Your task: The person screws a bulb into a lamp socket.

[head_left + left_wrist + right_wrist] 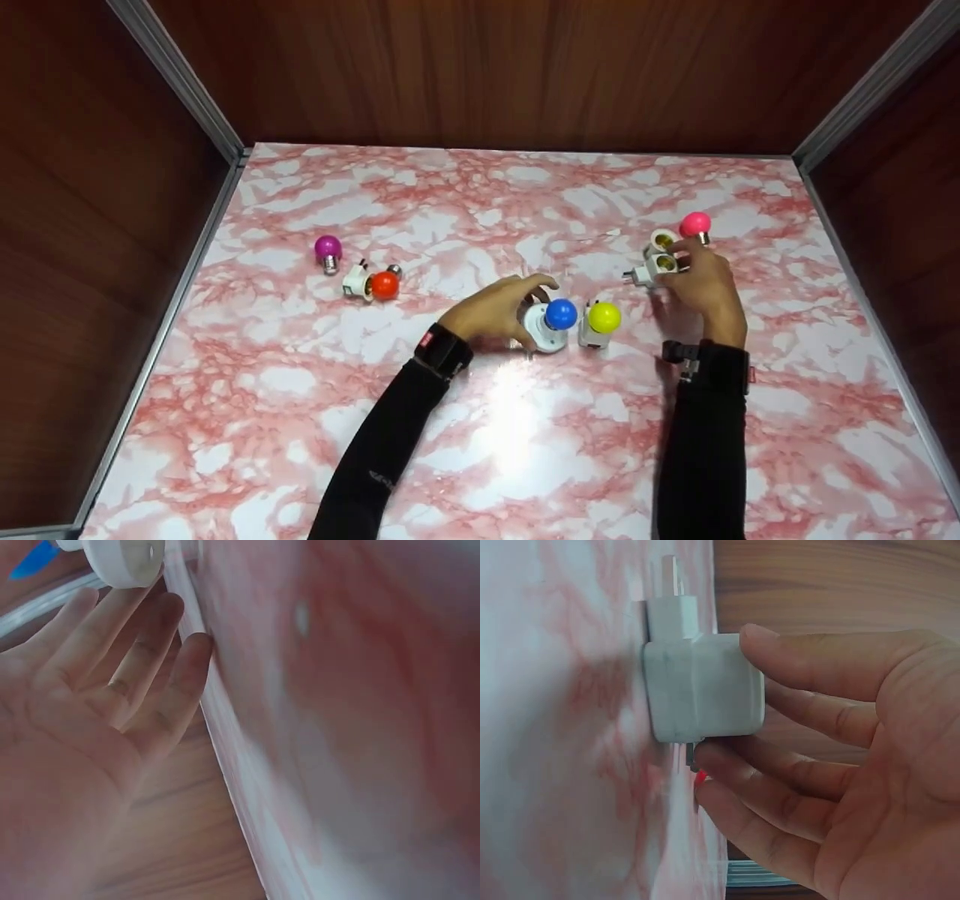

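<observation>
In the head view my left hand (pixel 495 307) curves loosely round the left side of a round white lamp holder (pixel 541 336) that carries a blue bulb (pixel 561 314). The left wrist view shows its fingers fairly straight beside the holder (pixel 131 562); the thumb is out of that view. My right hand (pixel 705 281) holds a white plug-in socket adapter (pixel 645 274) between thumb and fingers, its prongs pointing left. Close up, the adapter (pixel 705 686) has the thumb on its edge. Just beyond is a second socket (pixel 654 241), partly behind the fingers.
A yellow bulb (pixel 604 318) sits on a white adapter (pixel 595 337) between the hands. Beyond the right hand lies a pink bulb (pixel 695 224). To the left are a purple bulb (pixel 328 248), a red bulb (pixel 385 286) and another adapter (pixel 357 282). Brown panels (pixel 480 75) border the marbled table.
</observation>
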### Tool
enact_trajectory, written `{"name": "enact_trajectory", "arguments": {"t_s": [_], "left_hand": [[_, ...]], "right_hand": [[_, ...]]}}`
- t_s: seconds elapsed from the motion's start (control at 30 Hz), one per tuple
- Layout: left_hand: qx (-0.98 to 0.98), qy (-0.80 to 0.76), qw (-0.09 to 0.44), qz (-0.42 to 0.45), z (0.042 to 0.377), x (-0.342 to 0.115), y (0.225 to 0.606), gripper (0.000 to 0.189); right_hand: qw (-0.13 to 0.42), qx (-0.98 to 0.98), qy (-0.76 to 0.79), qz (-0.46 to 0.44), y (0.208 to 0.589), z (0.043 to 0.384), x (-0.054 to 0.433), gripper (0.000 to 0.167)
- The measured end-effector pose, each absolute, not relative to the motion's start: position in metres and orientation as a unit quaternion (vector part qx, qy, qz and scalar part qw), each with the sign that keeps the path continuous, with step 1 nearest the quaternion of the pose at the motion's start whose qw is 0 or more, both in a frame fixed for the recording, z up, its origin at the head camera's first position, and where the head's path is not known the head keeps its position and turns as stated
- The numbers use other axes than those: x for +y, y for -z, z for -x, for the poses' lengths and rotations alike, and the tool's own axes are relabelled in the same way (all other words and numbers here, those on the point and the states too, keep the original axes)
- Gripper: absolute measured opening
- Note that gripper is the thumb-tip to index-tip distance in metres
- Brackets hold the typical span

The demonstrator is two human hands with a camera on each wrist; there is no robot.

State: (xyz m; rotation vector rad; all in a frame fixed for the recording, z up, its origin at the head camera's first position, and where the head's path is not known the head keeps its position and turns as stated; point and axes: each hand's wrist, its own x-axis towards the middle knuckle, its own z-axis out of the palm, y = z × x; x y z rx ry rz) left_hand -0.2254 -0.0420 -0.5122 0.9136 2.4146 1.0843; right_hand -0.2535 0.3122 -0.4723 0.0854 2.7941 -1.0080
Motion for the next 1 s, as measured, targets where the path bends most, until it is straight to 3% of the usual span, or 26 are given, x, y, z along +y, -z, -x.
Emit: {"name": "enact_trajectory", "arguments": {"t_s": [0.43,0.63,1.0], "left_hand": [[0.881,-0.309,0.146,-0.328,0.218,-0.028,0.515,0.103],[0.885,-0.308,0.149,-0.317,0.215,-0.029,0.515,0.101],[0.885,-0.308,0.17,-0.305,0.214,-0.036,0.504,0.099]], "right_hand": [[0.086,0.938,0.335,-0.029,0.475,0.254,0.312,0.063],[0.098,0.939,0.328,-0.032,0.476,0.254,0.312,0.069],[0.093,0.942,0.321,-0.039,0.475,0.254,0.308,0.065]]}}
